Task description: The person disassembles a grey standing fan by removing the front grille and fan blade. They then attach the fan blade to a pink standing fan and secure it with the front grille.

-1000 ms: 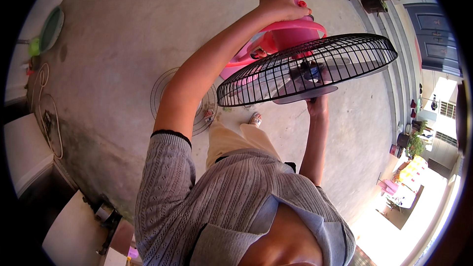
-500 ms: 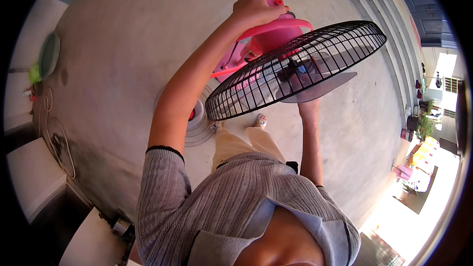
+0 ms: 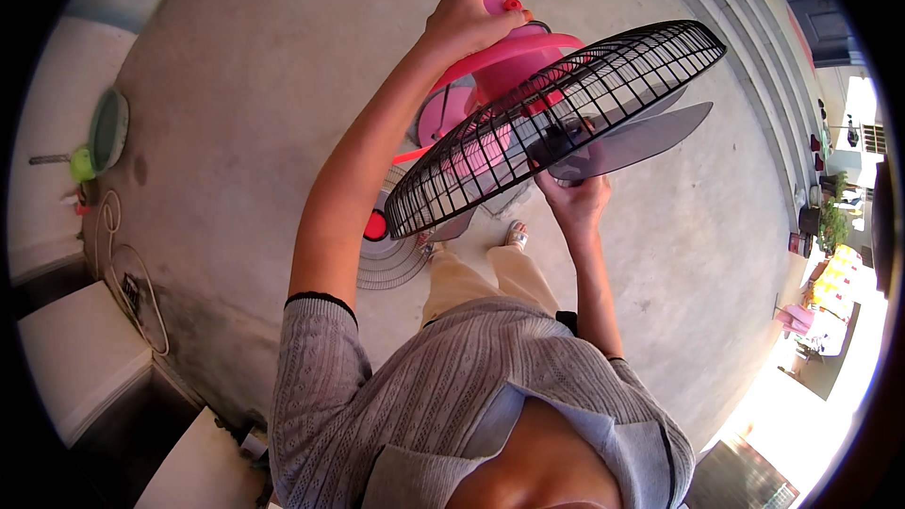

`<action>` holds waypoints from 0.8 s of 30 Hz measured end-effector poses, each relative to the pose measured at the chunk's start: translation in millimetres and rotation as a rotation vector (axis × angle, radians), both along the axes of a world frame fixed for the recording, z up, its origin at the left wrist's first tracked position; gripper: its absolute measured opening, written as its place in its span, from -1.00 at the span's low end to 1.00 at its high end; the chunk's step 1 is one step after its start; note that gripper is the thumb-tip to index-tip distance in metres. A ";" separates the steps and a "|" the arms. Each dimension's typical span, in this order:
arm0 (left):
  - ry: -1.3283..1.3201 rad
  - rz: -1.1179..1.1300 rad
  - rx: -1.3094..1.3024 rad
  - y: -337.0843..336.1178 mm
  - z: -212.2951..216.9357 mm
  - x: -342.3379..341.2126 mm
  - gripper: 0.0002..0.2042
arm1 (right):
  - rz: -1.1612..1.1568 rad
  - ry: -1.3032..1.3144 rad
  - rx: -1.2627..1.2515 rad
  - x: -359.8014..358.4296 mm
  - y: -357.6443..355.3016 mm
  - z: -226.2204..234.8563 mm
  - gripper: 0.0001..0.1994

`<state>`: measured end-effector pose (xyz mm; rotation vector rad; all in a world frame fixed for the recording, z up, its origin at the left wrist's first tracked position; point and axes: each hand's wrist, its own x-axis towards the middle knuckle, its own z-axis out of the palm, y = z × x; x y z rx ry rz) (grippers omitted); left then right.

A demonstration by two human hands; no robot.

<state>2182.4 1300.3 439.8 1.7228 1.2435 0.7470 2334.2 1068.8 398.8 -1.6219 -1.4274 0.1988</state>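
Two bare hands are seen gripping a pink electric fan (image 3: 514,75) held up over a concrete yard floor (image 3: 236,85), which fills most of the frame from 9 to 3 o'clock. A grey ribbed knit top (image 3: 443,396) with dark-trimmed sleeves is worn by the person, occupying the 6 o'clock sector. The fan is carried tilted at about 1 o'clock from centre, its black wire guard (image 3: 556,118) facing down and to the right, with the smoky translucent blades (image 3: 632,137) exposed below the guard's far side. The left hand (image 3: 467,19) is closed over the top of the pink motor housing at 12 o'clock, fingers curled round it. The right hand (image 3: 575,198) is raised beneath the guard near centre, fingers wrapped at the blade hub; how tightly it grips cannot be told. A second, detached wire grille with a red centre (image 3: 386,250) is lying flat on the floor just below the fan, at 9 o'clock of the person's sandalled foot (image 3: 516,236). A step run (image 3: 754,57) is seen at 2 o'clock. At 9 o'clock, a green basin (image 3: 108,127) is propped by the wall, and a coiled cord (image 3: 127,273) lies below it near a white ledge (image 3: 80,358).
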 end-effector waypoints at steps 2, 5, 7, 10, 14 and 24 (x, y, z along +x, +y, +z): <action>0.000 -0.005 -0.013 -1.9 -0.4 -0.1 -0.30 | -0.018 -0.047 0.001 -0.3 -0.8 -0.9 -0.36; 0.008 -0.018 -0.037 -4.4 7.2 -2.0 -0.32 | 0.000 -0.129 0.085 1.6 0.6 -7.0 -0.37; 0.002 -0.010 -0.048 -2.3 5.3 -0.3 -0.33 | -0.011 -0.177 0.090 1.4 0.7 -8.7 -0.34; 0.054 0.036 -0.003 -4.4 6.7 0.6 -0.35 | -0.073 -0.295 0.043 -0.6 0.6 -8.6 -0.30; 0.097 0.046 -0.025 -12.0 17.8 1.2 -0.37 | -0.105 -0.416 0.058 1.9 2.7 -21.2 -0.29; 0.081 0.044 0.001 -23.2 29.8 -6.7 -0.57 | -0.032 -0.522 0.124 1.0 1.9 -17.3 -0.42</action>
